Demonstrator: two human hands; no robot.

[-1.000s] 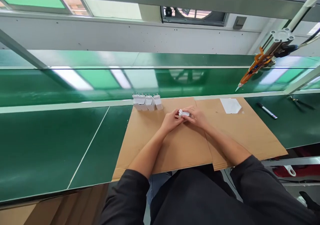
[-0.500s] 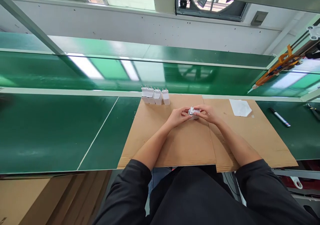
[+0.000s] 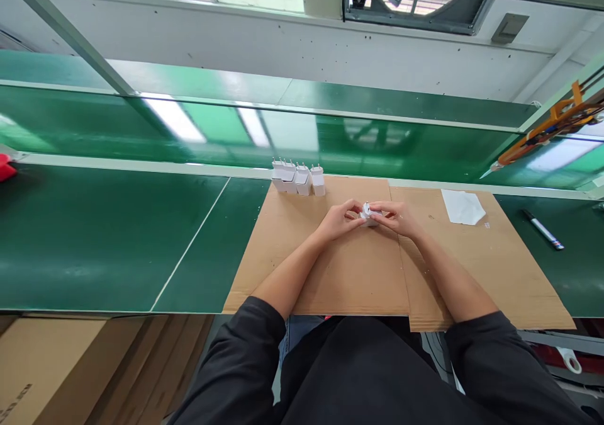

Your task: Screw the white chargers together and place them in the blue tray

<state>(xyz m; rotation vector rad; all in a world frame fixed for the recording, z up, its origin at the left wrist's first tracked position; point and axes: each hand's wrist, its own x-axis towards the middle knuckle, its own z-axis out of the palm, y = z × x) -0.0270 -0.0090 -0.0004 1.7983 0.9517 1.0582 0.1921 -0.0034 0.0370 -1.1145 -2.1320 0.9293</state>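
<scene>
Both hands meet over the brown cardboard sheet point(image 3: 330, 274) on the green bench. My left hand point(image 3: 338, 220) and my right hand point(image 3: 397, 217) pinch a small white plug adapter point(image 3: 368, 214) between their fingertips, just above the cardboard. Behind them, at the cardboard's far edge, several white plug adapters point(image 3: 298, 177) stand upright in a row with their pins up.
A white piece of paper point(image 3: 462, 206) lies on the cardboard at the right, and a black marker point(image 3: 543, 230) on the green surface point(image 3: 117, 236) beyond it. An orange tool point(image 3: 550, 132) hangs at the upper right. Cardboard boxes point(image 3: 56, 368) sit below the bench at left. A red object point(image 3: 5, 167) shows at the far left.
The camera has tilted and shifted, so the scene sits lower-right to upper-left differently. My hands stay together on the white adapter, turning it slightly between the fingers.
</scene>
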